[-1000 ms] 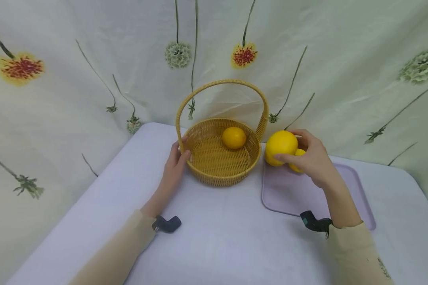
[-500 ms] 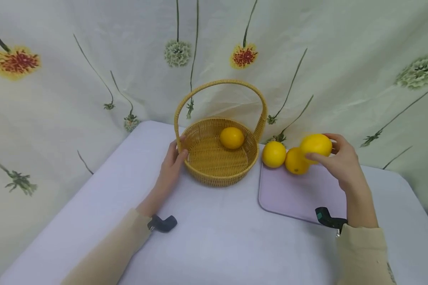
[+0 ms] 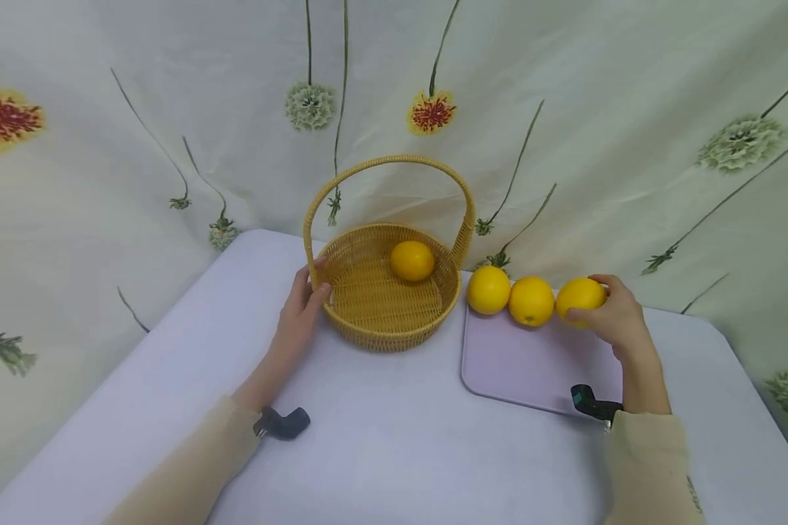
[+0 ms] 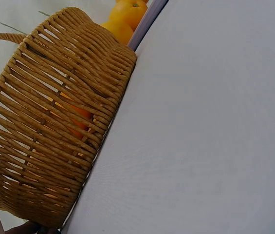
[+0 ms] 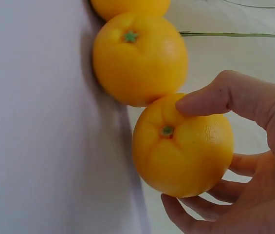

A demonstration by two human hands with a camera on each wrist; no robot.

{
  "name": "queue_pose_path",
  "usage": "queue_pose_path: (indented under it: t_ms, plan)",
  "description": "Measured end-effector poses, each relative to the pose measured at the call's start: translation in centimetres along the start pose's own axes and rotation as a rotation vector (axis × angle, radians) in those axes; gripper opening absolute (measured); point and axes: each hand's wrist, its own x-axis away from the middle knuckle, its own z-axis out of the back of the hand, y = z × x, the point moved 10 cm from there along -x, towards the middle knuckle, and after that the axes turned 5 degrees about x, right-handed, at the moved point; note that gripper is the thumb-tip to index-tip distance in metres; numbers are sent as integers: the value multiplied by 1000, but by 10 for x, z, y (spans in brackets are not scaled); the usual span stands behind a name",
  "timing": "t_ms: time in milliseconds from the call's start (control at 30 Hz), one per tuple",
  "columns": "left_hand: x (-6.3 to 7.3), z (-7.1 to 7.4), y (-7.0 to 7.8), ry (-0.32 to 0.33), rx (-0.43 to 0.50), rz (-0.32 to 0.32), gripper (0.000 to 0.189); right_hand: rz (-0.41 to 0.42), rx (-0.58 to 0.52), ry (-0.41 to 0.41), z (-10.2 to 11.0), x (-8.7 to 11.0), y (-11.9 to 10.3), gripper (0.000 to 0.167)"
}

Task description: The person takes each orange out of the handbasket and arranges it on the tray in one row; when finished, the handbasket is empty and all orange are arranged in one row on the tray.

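My left hand (image 3: 295,310) holds the left side of a round wicker basket (image 3: 390,340), thumb at the rim by the base of its tall handle. Inside the basket, toward the back right, lies one orange (image 3: 412,261). With thumb and fingers, my right hand (image 3: 620,317) grips another orange (image 5: 181,146) at the right end of a row along the back of a lilac tray (image 3: 532,364). Beside it sit a middle orange (image 3: 531,301) and a left orange (image 3: 489,290). The right wrist view has the held orange touching its neighbour, green stem mark facing the camera.
A white-covered table (image 3: 394,452) carries the basket and the tray, which stand close together. Behind them hangs a pale cloth (image 3: 236,87) printed with flowers. The basket's handle (image 3: 394,160) arches high above its bowl.
My right hand has carried its orange rightward across the tray and lowered it into line with the other two. The left hand keeps its hold on the basket. The head view has shifted slightly.
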Motion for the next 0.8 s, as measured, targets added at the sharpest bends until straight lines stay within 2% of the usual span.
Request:
queue_pose_path:
  t_ms: [167, 300, 533, 800]
  plan:
    - [1, 1, 1, -13, 11, -5, 54, -11, 7, -98, -18, -7, 8, 94]
    - [1, 1, 0, -12, 23, -7, 54, -6, -36, -117, -22, -9, 12, 93]
    - [0, 1, 0, -6, 23, -20, 52, -87, -189, -37, -21, -10, 22, 82]
    - [0, 1, 2, -8, 20, 2, 53, -135, -249, 55, -13, -11, 24, 76]
